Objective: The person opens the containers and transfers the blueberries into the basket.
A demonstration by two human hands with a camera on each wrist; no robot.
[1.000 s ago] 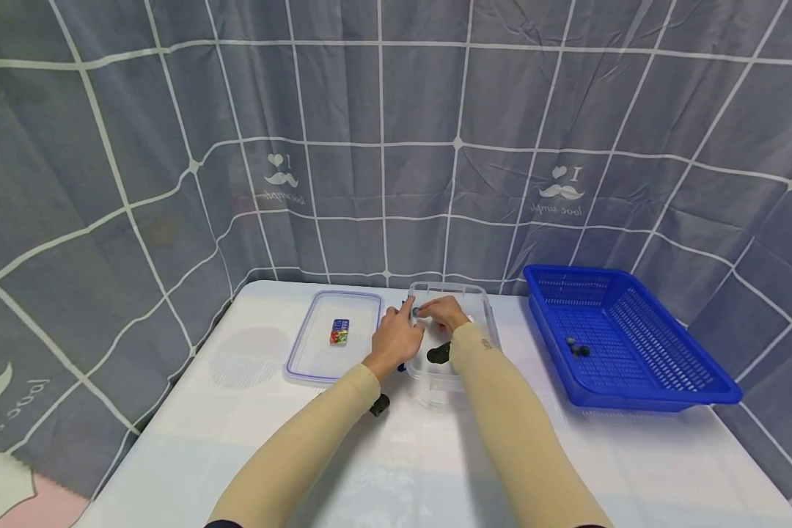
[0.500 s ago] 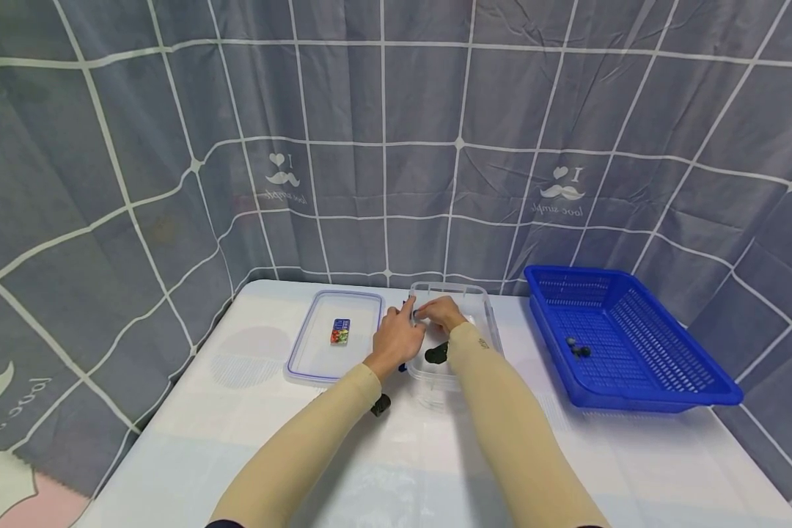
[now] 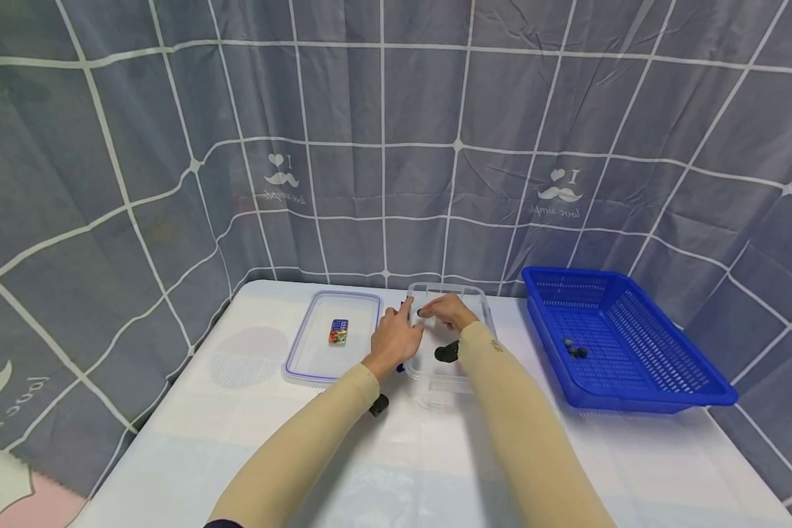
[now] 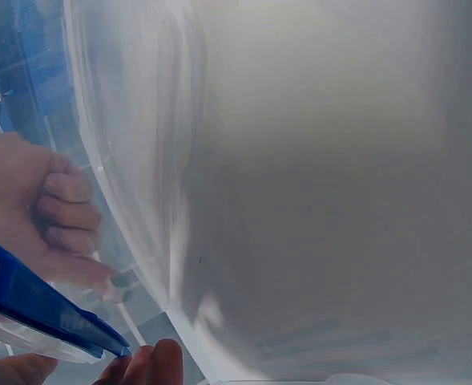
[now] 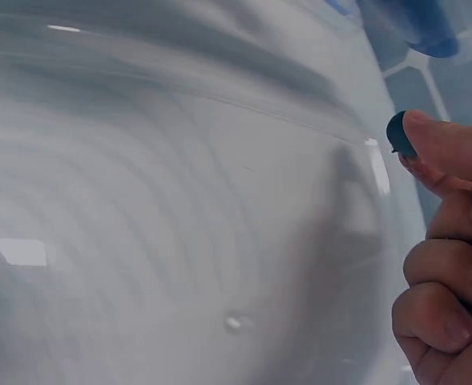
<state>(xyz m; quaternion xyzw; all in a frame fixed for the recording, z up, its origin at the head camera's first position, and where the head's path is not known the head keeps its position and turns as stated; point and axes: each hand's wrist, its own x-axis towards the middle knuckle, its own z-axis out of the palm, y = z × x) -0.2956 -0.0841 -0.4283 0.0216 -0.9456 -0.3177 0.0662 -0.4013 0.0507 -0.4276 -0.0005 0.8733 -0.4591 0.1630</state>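
My right hand (image 3: pixel 447 311) is over the clear plastic container (image 3: pixel 429 370), pinching a small dark, round blueberry (image 5: pixel 399 135) between thumb and index finger. Its other fingers are curled in the right wrist view. My left hand (image 3: pixel 396 337) grips the container's left side, index finger pointing away along the wall and thumb toward the inside. A blue locking clip (image 4: pixel 51 301) shows beside the left fingers in the left wrist view. Through the clear wall there, the right hand appears with the berry at its fingertips.
A clear lid (image 3: pixel 303 345) with a blue seal lies left of the container, bearing a small colourful label (image 3: pixel 339 332). At the right stands a blue slotted basket (image 3: pixel 633 345) with several small dark round berries (image 3: pixel 576 351). A grey curtain (image 3: pixel 416 183) hangs behind the white table (image 3: pixel 396 477).
My right hand turns the blueberry at the fingertips and shifts slightly right, its wrist rolling a little. The left hand stays at the container's side.
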